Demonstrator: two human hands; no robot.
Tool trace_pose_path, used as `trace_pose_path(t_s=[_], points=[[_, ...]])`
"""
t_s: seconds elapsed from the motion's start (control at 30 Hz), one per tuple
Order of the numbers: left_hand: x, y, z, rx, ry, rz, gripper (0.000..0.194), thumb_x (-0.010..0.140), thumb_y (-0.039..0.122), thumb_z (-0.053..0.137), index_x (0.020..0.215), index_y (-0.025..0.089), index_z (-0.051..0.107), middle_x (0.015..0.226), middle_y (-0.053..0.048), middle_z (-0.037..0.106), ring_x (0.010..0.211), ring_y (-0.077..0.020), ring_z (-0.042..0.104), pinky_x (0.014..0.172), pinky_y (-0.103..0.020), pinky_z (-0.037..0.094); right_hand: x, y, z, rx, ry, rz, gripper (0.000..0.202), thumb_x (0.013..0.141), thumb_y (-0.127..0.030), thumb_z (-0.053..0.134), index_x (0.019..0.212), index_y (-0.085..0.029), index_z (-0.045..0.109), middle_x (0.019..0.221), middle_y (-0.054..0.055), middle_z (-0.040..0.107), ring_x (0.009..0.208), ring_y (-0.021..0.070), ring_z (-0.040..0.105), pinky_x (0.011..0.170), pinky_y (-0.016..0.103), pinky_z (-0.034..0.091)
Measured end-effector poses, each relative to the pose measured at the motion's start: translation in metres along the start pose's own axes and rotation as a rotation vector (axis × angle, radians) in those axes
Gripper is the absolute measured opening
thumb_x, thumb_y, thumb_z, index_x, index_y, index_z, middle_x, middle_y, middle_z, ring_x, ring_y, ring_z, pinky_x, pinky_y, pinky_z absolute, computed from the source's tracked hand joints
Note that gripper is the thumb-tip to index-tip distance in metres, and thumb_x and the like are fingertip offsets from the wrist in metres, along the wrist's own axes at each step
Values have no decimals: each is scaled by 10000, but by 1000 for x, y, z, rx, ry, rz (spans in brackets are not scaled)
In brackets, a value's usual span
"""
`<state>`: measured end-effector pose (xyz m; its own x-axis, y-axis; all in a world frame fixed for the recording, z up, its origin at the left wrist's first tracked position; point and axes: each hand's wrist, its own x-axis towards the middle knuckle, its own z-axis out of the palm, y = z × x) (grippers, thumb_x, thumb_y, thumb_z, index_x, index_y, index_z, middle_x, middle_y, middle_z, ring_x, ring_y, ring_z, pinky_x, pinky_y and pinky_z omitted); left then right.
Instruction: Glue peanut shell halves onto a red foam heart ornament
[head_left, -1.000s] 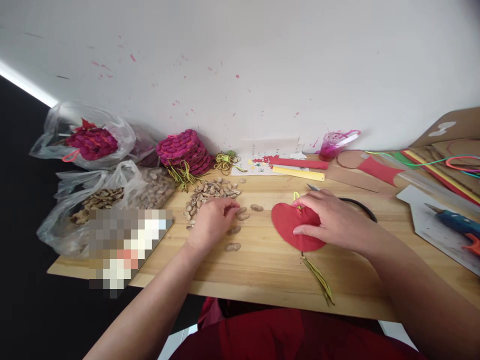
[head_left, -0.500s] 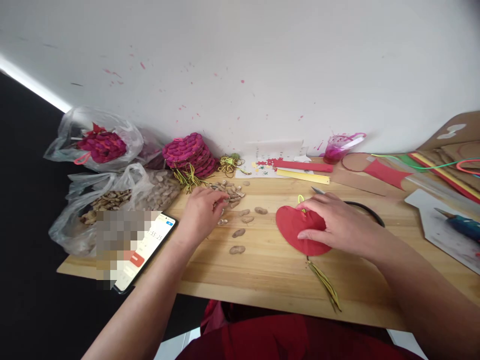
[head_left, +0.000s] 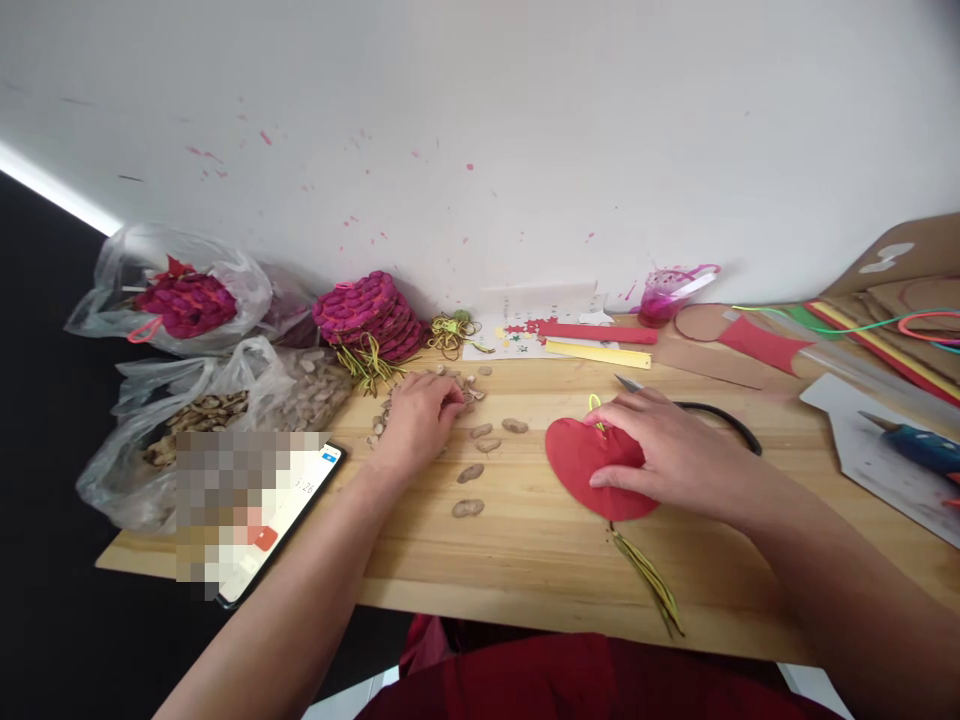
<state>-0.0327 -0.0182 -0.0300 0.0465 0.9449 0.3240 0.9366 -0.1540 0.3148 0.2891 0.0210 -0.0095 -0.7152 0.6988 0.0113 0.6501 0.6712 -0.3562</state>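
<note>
Wooden table (head_left: 525,570) by white wall (head_left: 525,130), right hand (head_left: 654,445) grasping red heart (head_left: 571,465), left hand (head_left: 414,420) at peanut pile (head_left: 376,428), cannot tell if holding any, loose peanuts (head_left: 468,508) between hands.

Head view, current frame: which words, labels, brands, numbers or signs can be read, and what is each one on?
"26": on the screen of the phone, the end of a longer number, the rest masked or unclear.
Other text on that screen: masked, or too small to read.
Print on the white paper by the wall: too small to read.
No brand is legible.
</note>
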Motion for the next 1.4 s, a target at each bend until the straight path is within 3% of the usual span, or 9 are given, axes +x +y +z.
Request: trace_pose_path(t_s=[0.27, 0.43, 0.63, 0.93, 1.17, 1.3, 1.4], points=[[-3, 8, 0, -18, 63, 22, 79, 894, 167, 584, 883, 209, 651, 919, -45, 716, 968, -260, 579, 895, -413, 392, 0, 0, 0, -11, -6, 2, 517, 822, -610, 646, 1154, -214, 637, 1138, 101, 662, 1156, 329, 544, 901, 442, 460], [1, 13, 2, -116, 18, -2, 224, 899, 216, 609, 1111, 202, 679, 981, -53, 742, 962, -253, 606, 891, -405, 433, 0, -2, 0, -16, 9, 2, 472, 829, -590, 644, 1120, -218, 633, 1129, 107, 667, 1188, 343, 534, 930, 451, 453], [3, 19, 9, -182, -29, -13, 232, 947, 264, 536, 1039, 222, 744, 1020, -59, 760, 979, -236, 654, 911, -362, 479, 0, -5, -3, -11, 5, -3, 420, 840, -550, 650, 1079, -205, 632, 1079, 106, 668, 1135, 331, 549, 925, 461, 458], [14, 25, 18, -121, -79, -4, 280, 956, 194, 479, 1045, 196, 745, 880, -55, 767, 899, -246, 645, 903, -396, 457, 0, -6, -3, -9, 25, -14, 395, 863, -515, 638, 1098, -198, 637, 1088, 106, 666, 1102, 309, 561, 899, 433, 461], [10, 30, 23, 161, -54, 140, 227, 960, 205, 498, 1010, 199, 720, 982, -100, 744, 957, -293, 618, 851, -426, 416, -1, -7, -5, 18, 22, 4, 359, 871, -501, 627, 1079, -210, 651, 1051, 97, 679, 1089, 303, 577, 866, 421, 464], [9, 27, 18, 144, 20, 130, 215, 954, 212, 519, 1043, 190, 714, 986, -100, 741, 961, -289, 625, 842, -419, 414, -3, 1, -13, 16, 78, 89, 363, 868, -529, 602, 1050, -222, 667, 1063, 88, 701, 1019, 286, 623, 846, 416, 471], [10, 26, 15, 29, 44, 163, 207, 951, 222, 543, 1054, 210, 722, 1024, -85, 739, 984, -272, 623, 860, -412, 414, -6, 12, -24, -38, 131, 294, 309, 865, -507, 563, 947, -230, 676, 982, 71, 731, 895, 277, 651, 753, 411, 470]])
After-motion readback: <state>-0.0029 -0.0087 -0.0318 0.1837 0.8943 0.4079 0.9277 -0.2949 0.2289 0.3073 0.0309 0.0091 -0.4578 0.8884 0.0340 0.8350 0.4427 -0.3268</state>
